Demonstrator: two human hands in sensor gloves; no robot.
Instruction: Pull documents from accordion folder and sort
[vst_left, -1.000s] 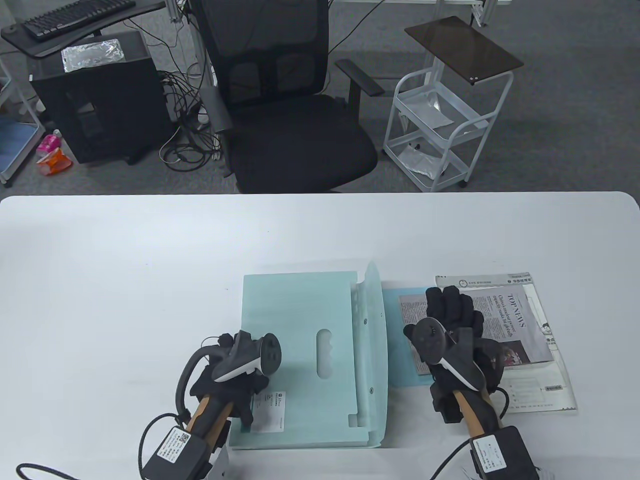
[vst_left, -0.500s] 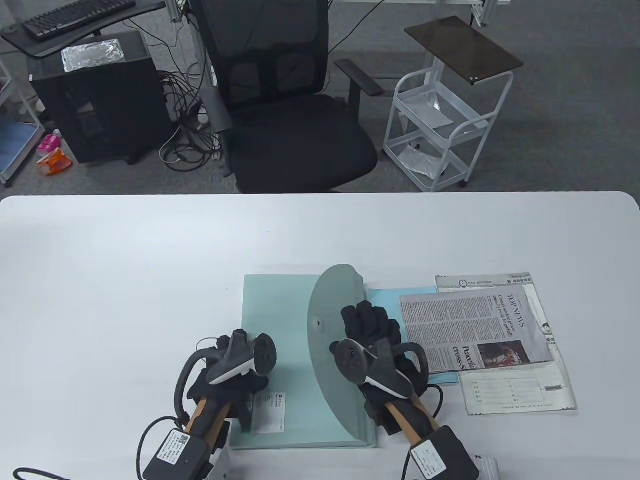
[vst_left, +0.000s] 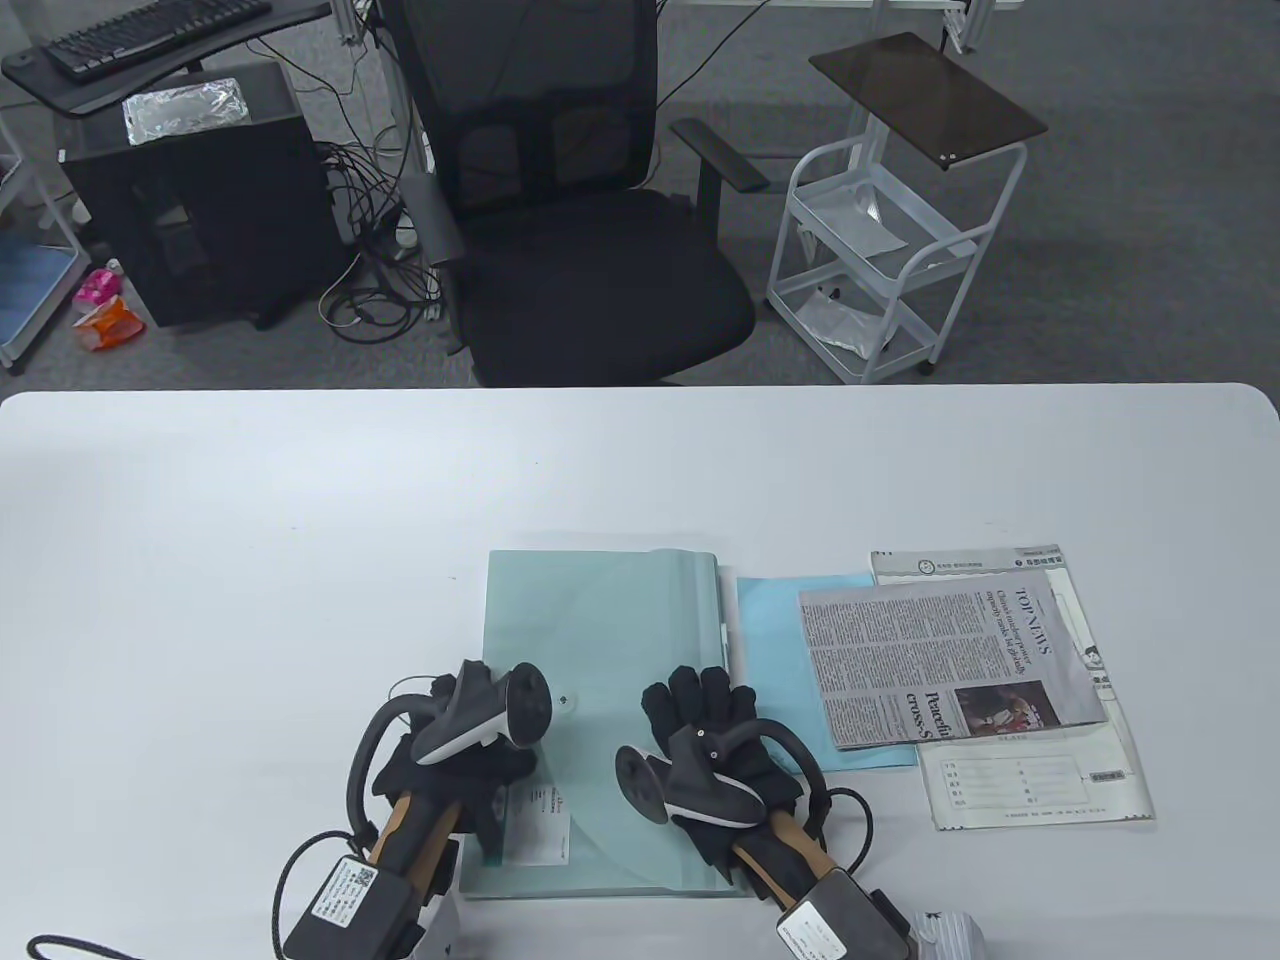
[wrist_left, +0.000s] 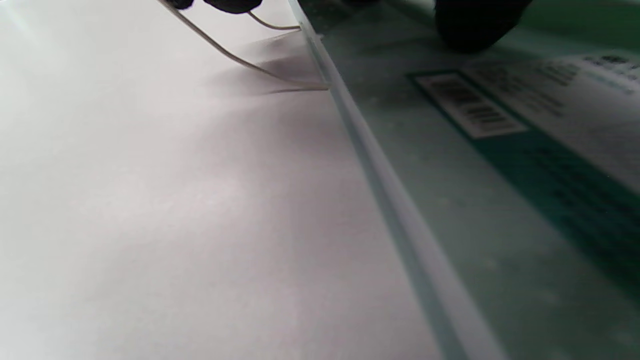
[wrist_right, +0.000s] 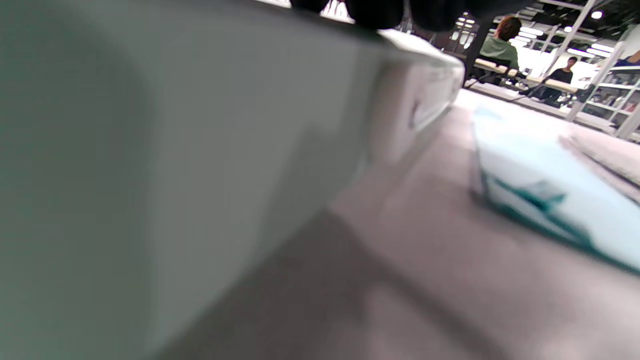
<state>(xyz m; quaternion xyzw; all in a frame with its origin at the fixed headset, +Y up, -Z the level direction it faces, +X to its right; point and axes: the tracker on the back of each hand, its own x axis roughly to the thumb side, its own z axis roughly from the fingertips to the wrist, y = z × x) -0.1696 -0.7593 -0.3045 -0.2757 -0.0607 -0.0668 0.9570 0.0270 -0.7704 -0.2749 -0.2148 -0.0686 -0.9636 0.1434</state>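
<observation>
Since a second ago my right hand swung the flap shut; now it rests flat on the accordion folder mid-bench. My left hand presses its corner.

Left wrist view: folder edge looks thin, bendy, slippery, probably light. I'd grab there.

Right wrist view: blurry.

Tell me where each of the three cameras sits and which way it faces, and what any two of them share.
Table view: high, looking down; both hands, left hand and right hand, rest on the accordion folder.
Left wrist view: low at the folder's edge, facing along it; fingertips at top.
Right wrist view: low beside the folder's side, facing the blue sheet; fingertips at top.
Shared: all three show the folder.
</observation>
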